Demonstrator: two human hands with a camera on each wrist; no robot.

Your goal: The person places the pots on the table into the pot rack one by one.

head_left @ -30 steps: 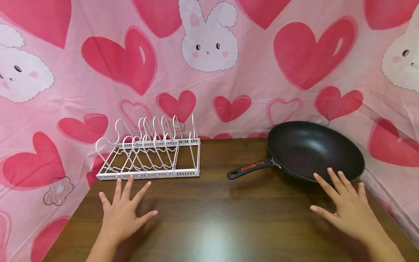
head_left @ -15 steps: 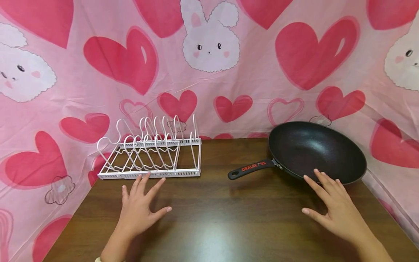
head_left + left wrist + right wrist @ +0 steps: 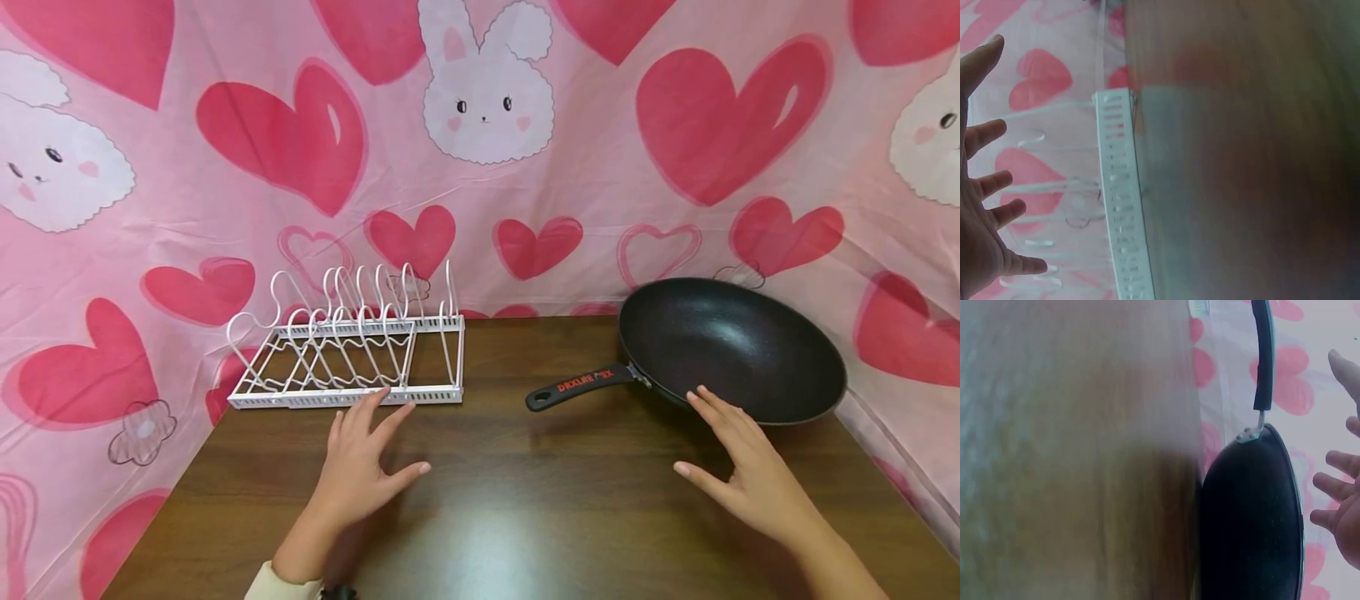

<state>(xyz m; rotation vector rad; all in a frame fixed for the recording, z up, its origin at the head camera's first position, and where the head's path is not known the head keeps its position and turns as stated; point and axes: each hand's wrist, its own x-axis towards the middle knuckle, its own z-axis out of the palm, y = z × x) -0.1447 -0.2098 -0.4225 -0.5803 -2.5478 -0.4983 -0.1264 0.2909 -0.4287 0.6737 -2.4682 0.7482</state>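
Note:
At the back left stands a white wire pan rack (image 3: 345,398) with upright looped dividers; its slotted side rail (image 3: 1124,194) fills the middle of the left wrist view. My left hand (image 3: 360,475) hovers in front of the rack, fingers spread and holding nothing. On the right lies a black wok (image 3: 727,350), its handle (image 3: 581,386) with red lettering pointing left. My right hand (image 3: 750,475) is held over the near side of the wok, thumb apart from the fingers, nothing in it. In the right wrist view the wok's underside (image 3: 1247,519) shows beside that hand.
Both things stand on a dark brown wooden table (image 3: 480,500). Behind and along the sides hangs a pink cloth (image 3: 585,150) with hearts and rabbits, close behind the rack and the wok. A pale sleeve (image 3: 281,583) covers the left forearm.
My left hand has moved right along the rack's front, its sleeve coming into view. The right hand has shifted left towards the handle side of the wok. Rack and wok stay in place.

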